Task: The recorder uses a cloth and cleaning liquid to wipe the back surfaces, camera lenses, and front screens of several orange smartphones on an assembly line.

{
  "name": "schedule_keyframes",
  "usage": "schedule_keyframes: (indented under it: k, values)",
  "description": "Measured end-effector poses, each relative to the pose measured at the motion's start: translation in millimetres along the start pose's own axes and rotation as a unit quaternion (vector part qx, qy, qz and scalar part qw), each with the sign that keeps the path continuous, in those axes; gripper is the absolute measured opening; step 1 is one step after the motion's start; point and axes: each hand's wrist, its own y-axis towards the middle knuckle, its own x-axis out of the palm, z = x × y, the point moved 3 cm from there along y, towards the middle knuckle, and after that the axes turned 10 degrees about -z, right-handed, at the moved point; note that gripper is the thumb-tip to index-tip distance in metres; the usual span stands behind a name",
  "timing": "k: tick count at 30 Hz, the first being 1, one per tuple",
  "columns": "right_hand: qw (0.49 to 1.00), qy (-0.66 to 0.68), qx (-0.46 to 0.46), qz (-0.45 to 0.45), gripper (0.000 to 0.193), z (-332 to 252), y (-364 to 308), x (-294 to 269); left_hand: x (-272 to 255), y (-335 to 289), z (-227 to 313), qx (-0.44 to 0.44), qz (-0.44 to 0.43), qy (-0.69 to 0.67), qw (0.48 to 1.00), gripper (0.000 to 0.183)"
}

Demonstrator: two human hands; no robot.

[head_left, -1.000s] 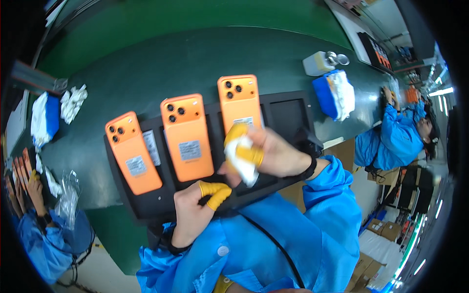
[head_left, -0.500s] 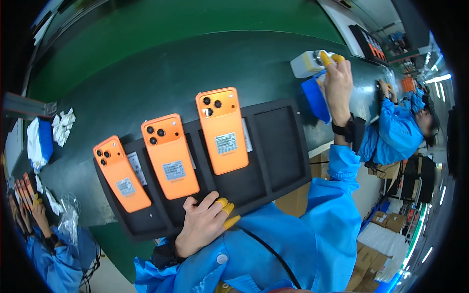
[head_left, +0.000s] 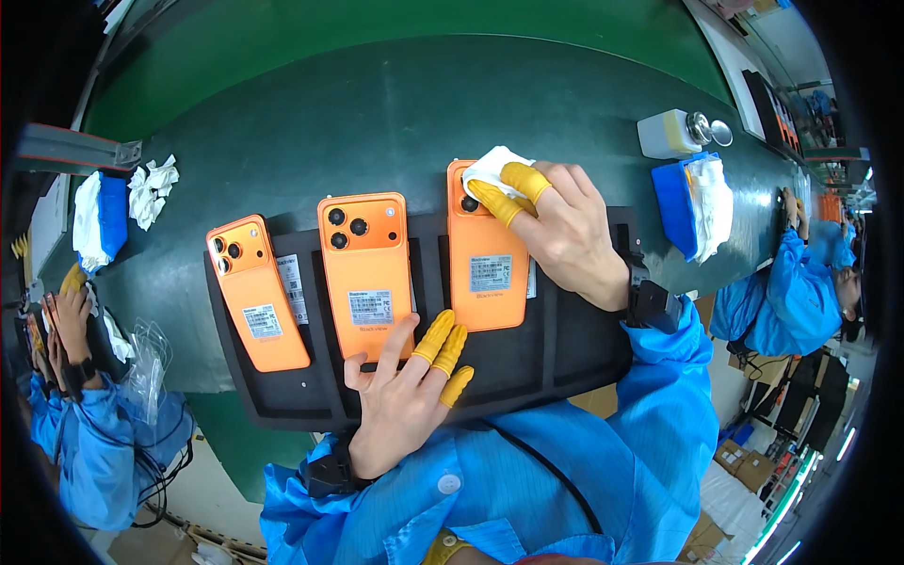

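Three orange phones lie camera side up on a black compartment tray (head_left: 591,348): a left phone (head_left: 257,294), a middle phone (head_left: 367,267) and a right phone (head_left: 488,311). A folded white wipe (head_left: 497,166) is pinched in my right hand (head_left: 565,231), pressed over the camera area of the right phone and hiding part of it. Yellow finger cots cover some fingertips of both hands. My left hand (head_left: 400,405) holds nothing; its fingers spread over the lower end of the middle phone and reach toward the bottom of the right one.
A white bottle (head_left: 665,137) with a metal top stands at the right, beyond a blue pack (head_left: 672,202) of white wipes. Another blue pack (head_left: 113,218) and crumpled wipes (head_left: 153,193) are at the left. Co-workers in blue sit on both sides.
My right hand has come back from the bottle to the right phone, now with a white wipe on its cameras. My left fingers have stretched forward to the phones. The view has shifted.
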Motion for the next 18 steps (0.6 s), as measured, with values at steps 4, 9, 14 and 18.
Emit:
schedule_keyframes:
  k: [4,9,14,18]
  values:
    - [1.000,-0.005,-0.006,-0.016,0.031,-3.7,-6.0,-4.8,-2.1,1.6,-0.8,-0.001,0.013,-0.013,1.000,0.023]
    - [1.000,-0.013,-0.004,-0.013,0.033,-0.5,2.3,-1.9,-4.0,-1.1,0.2,0.013,-0.015,0.017,1.000,0.031]
    - [0.999,0.026,-0.005,-0.039,0.033,-12.2,-11.2,-3.1,-0.1,0.8,-0.2,0.013,-0.016,0.008,1.000,0.029]
    - [0.999,0.008,0.001,-0.034,0.029,-8.8,-8.0,0.1,1.8,-1.8,1.2,0.021,-0.026,0.011,0.999,0.027]
